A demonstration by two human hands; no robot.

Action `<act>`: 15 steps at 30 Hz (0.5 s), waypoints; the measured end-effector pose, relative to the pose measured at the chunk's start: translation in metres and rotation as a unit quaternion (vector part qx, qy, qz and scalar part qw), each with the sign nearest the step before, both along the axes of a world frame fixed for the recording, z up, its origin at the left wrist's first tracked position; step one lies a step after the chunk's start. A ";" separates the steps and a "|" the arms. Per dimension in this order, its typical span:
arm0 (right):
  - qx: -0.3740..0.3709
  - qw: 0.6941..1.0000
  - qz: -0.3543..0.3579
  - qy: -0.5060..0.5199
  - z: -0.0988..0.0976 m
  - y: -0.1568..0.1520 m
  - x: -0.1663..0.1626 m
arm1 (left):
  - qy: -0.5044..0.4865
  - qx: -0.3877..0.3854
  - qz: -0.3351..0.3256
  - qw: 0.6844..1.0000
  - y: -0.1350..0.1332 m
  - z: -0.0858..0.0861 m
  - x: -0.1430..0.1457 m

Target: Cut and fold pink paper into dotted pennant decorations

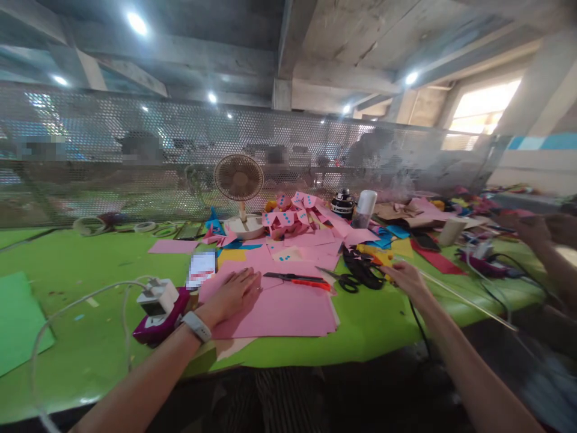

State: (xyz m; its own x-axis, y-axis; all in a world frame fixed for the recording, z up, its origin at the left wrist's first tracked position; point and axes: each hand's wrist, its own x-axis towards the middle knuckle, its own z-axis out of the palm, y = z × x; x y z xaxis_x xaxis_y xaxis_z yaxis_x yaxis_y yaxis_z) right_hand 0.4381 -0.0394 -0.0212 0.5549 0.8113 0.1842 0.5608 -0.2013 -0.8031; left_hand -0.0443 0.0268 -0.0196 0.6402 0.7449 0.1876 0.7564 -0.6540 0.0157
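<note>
My left hand (pixel 237 291) lies flat, fingers stretched, on a stack of pink paper sheets (pixel 283 316). On the same stack, right of those fingers, rests a red and black box cutter (pixel 300 279). Black-handled scissors (pixel 347 281) lie just beyond the stack's right edge. My right hand (pixel 410 281) has its fingers closed beside a bunched black item with light marks (pixel 363 267) and some yellow pieces (pixel 383 255); what is between the fingertips is too small to make out. A long thin pale rod (pixel 469 302) slants away right of that hand; whether the hand holds it, I cannot tell.
Pink paper shapes with blue dots (pixel 286 219) pile up before a small fan (pixel 238 180). A lit phone (pixel 201 269) and a purple power strip with a white charger (pixel 157 304) sit at left. Another person's hand (pixel 534 231) is at far right. A perforated metal screen (pixel 180 150) stands behind.
</note>
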 end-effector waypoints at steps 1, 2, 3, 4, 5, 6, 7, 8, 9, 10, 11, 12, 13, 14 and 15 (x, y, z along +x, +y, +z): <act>0.026 1.000 -0.013 0.007 0.001 0.000 0.002 | -0.002 0.002 0.000 1.000 0.001 -0.002 0.000; 0.056 0.998 -0.023 0.021 0.002 0.000 0.004 | -0.004 0.003 0.000 1.000 0.001 -0.003 -0.001; 0.088 0.995 -0.028 0.042 0.004 0.000 0.005 | -0.006 0.005 0.001 1.000 0.002 -0.004 -0.001; 0.117 0.990 -0.028 0.068 0.005 -0.001 0.006 | -0.008 0.004 0.002 1.000 0.002 -0.005 -0.001; 0.142 0.985 -0.022 0.096 0.006 -0.002 0.006 | -0.009 0.003 0.003 1.000 0.002 -0.004 -0.001; 0.159 0.979 -0.013 0.124 0.007 -0.003 0.007 | -0.009 0.001 0.004 1.000 0.001 -0.004 0.000; 0.171 0.974 -0.001 0.151 0.007 -0.004 0.008 | -0.008 -0.002 0.005 1.000 0.001 -0.002 0.000; 0.179 0.969 0.012 0.172 0.007 -0.005 0.009 | -0.007 -0.005 0.006 1.000 0.000 -0.001 0.000; 0.187 0.965 0.022 0.182 0.006 -0.006 0.010 | -0.007 -0.008 0.007 1.000 -0.001 0.000 0.000; 0.200 0.962 0.027 0.183 0.004 -0.006 0.012 | -0.007 -0.009 0.008 1.000 -0.001 0.001 0.001; 0.215 0.963 0.026 0.160 0.002 -0.006 0.014 | -0.007 -0.008 0.009 1.000 -0.002 0.002 0.001; 0.229 0.966 0.022 0.118 -0.001 -0.005 0.016 | -0.008 -0.005 0.009 1.000 -0.002 0.002 0.001; 0.239 0.969 0.016 0.065 -0.003 -0.004 0.019 | -0.009 -0.001 0.008 1.000 -0.002 0.002 0.000; 0.241 0.970 0.011 0.008 -0.006 -0.002 0.021 | -0.011 0.001 0.007 1.000 -0.001 0.001 0.000; 0.235 0.971 0.010 -0.037 -0.009 0.000 0.023 | -0.012 0.002 0.007 1.000 -0.001 0.001 0.000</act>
State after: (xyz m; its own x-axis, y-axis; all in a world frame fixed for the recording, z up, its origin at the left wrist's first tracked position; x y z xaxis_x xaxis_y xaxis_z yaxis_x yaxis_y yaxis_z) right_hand 0.4615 -0.0398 -0.0300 0.5112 0.6385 0.5752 0.6201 0.1894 -0.7613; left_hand -0.0445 0.0259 -0.0187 0.6249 0.7531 0.2059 0.7651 -0.6432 0.0305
